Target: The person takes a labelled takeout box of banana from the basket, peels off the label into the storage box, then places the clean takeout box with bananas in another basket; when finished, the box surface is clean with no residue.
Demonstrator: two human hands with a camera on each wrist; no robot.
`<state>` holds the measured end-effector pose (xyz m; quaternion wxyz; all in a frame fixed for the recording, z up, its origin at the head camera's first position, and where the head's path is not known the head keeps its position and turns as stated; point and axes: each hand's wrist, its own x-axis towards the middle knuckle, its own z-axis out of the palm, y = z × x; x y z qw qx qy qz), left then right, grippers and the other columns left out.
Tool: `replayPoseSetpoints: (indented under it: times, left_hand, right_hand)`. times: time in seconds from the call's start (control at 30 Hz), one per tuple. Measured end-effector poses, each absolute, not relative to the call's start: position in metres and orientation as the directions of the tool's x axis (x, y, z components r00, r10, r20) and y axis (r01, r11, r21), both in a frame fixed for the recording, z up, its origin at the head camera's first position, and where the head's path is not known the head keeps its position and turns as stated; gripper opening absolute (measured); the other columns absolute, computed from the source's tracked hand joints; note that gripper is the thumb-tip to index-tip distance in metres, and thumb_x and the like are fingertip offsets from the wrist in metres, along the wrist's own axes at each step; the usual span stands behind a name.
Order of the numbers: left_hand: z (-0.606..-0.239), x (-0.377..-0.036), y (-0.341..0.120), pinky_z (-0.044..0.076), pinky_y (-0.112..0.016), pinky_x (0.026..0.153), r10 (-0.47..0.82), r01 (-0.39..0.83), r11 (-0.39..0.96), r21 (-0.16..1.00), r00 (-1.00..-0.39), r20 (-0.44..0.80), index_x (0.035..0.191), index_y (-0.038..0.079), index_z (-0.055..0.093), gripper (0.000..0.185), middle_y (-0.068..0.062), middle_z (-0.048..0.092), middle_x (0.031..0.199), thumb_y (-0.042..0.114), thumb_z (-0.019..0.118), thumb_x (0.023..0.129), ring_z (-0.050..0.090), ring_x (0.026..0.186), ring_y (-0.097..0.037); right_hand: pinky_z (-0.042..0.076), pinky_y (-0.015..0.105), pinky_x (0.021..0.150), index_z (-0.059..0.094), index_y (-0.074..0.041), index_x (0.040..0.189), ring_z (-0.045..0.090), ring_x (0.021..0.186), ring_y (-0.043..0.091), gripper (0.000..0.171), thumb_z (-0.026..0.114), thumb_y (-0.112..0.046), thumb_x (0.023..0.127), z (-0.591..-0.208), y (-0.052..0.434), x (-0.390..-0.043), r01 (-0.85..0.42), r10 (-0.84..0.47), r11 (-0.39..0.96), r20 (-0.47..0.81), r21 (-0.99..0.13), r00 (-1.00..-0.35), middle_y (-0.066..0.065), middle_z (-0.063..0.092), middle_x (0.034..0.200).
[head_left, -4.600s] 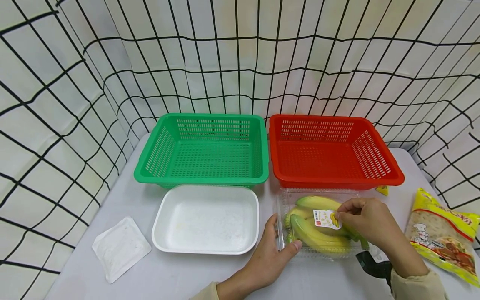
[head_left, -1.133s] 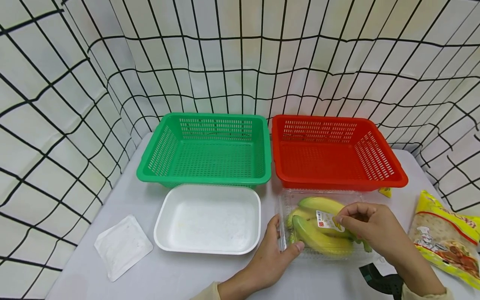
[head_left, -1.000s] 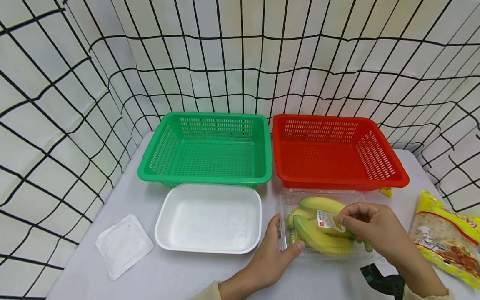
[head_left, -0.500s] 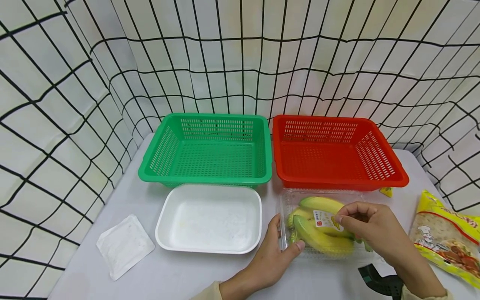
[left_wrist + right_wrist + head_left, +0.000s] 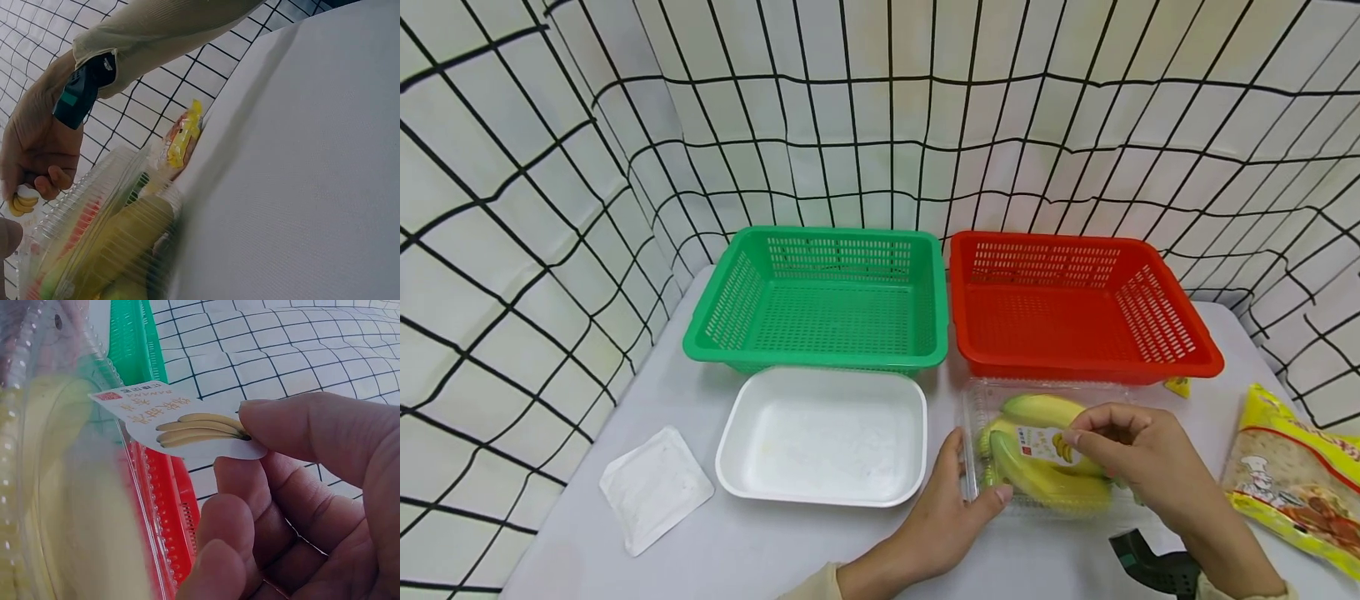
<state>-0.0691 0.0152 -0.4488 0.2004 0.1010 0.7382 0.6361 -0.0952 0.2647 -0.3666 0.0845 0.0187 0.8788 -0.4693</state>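
My left hand grips the left side of a clear plastic clamshell box, fingers along its side and thumb at the front corner. Greenish-yellow bananas lie inside, seen through the lid. My right hand pinches a white sticker label by its right end, between thumb and forefinger. Printed bananas and a small red mark show on the label. In the right wrist view the label is held out flat beside the box, its far end close to the lid's edge.
Behind the box stands a red basket, with a green basket beside it. A white tray lies left of the box, and a white square packet further left. A yellow food bag is at right. Black netting encloses the table.
My right hand has shifted slightly left with the label, which lies further left over the bananas and turns more face-up. The left hand keeps its grip on the box.
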Motion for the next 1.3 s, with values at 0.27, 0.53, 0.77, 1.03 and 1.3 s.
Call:
replayPoseSetpoints:
  times: [0.27, 0.53, 0.77, 1.03, 1.3]
  left_hand:
    - [-0.422, -0.056, 0.0, 0.035, -0.061, 0.117, 0.46, -0.166, 0.211, 0.963, -0.853, -0.247, 0.168, 0.022, 0.0, 0.099, -0.011, 0.013, 0.172, 0.054, 0.063, 0.1, 0.033, 0.149, -0.039]
    - [-0.39, -0.051, -0.036, 0.036, -0.058, 0.118, 0.472, -0.075, 0.169, 0.983, -0.869, -0.147, 0.168, 0.026, 0.005, 0.089, -0.003, 0.015, 0.173, 0.045, 0.063, 0.102, 0.033, 0.151, -0.039]
    - [-0.376, -0.071, -0.087, 0.031, -0.057, 0.121, 0.285, 0.084, 0.22, 0.972, -0.958, 0.018, 0.167, 0.012, 0.012, 0.083, -0.013, 0.019, 0.171, 0.03, 0.064, 0.104, 0.03, 0.153, -0.039]
    - [-0.372, -0.097, -0.146, 0.032, -0.062, 0.119, 0.139, 0.12, 0.353, 0.928, -0.987, 0.075, 0.164, 0.004, 0.019, 0.072, -0.022, 0.023, 0.167, 0.03, 0.057, 0.109, 0.032, 0.151, -0.044]
    - [-0.369, -0.112, -0.196, 0.039, -0.063, 0.114, -0.024, 0.026, 0.491, 0.871, -0.999, 0.044, 0.159, 0.003, 0.035, 0.065, -0.02, 0.039, 0.161, 0.039, 0.055, 0.109, 0.042, 0.146, -0.042]
  right_hand:
    - [0.05, 0.027, 0.061, 0.077, -0.006, 0.105, 0.058, 0.079, 0.02, 0.018, 0.073, -0.022, 0.099, -0.361, 0.258, -0.099, 0.056, -0.068, 0.577, -0.116, -0.815, -0.991, 0.005, 0.075, 0.093]
    - [0.054, 0.029, 0.063, 0.077, -0.007, 0.102, 0.062, 0.079, 0.022, 0.014, 0.074, -0.02, 0.098, -0.354, 0.241, -0.106, -0.012, -0.127, 0.539, -0.067, -0.842, -0.99, 0.003, 0.076, 0.092]
    - [0.054, 0.03, 0.06, 0.077, -0.006, 0.098, 0.062, 0.077, 0.026, 0.012, 0.076, -0.018, 0.096, -0.353, 0.217, -0.116, -0.039, -0.19, 0.466, -0.057, -0.884, -0.98, 0.01, 0.072, 0.086]
    - [0.051, 0.029, 0.055, 0.078, -0.005, 0.094, 0.057, 0.072, 0.024, 0.011, 0.077, -0.016, 0.094, -0.351, 0.186, -0.133, -0.044, -0.261, 0.413, -0.073, -0.91, -0.962, 0.015, 0.069, 0.086]
    - [0.048, 0.026, 0.055, 0.077, -0.006, 0.092, 0.054, 0.071, 0.025, 0.009, 0.079, -0.015, 0.093, -0.354, 0.155, -0.151, -0.04, -0.335, 0.424, -0.115, -0.905, -0.935, 0.014, 0.068, 0.084]
